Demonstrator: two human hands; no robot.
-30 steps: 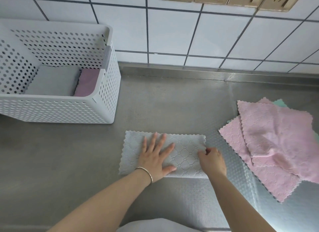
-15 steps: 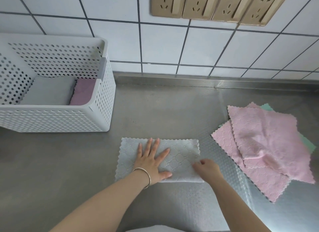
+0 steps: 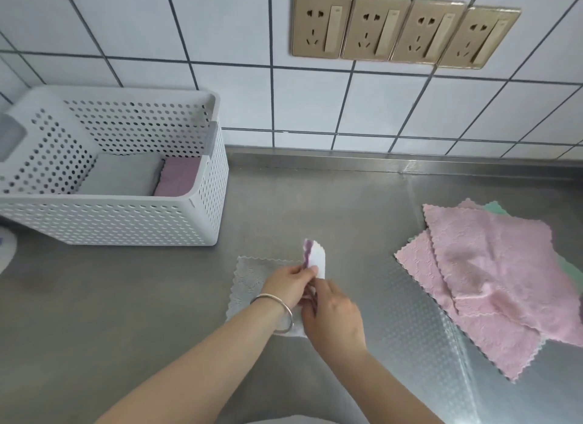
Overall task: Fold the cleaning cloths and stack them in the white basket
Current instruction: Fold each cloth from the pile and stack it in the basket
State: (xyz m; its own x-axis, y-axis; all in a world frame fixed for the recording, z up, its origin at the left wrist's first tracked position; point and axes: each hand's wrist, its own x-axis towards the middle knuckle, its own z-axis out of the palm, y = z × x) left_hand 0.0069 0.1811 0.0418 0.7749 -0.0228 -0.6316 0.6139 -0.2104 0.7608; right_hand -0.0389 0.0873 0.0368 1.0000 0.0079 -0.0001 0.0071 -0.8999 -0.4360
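While pinching the grey cloth (image 3: 252,278) with left grip (image 3: 288,285) and right grip (image 3: 331,316), lifting its edge off the surface (image 3: 126,313) right of the white basket (image 3: 126,221).

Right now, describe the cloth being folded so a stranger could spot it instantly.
Start at the white basket on the steel counter, then look right and nearer, just ahead of the person. The pale grey cloth lies there, its right end lifted by both hands, left hand and right hand. Unlike the pink cloths piled further right, it is grey and half raised.
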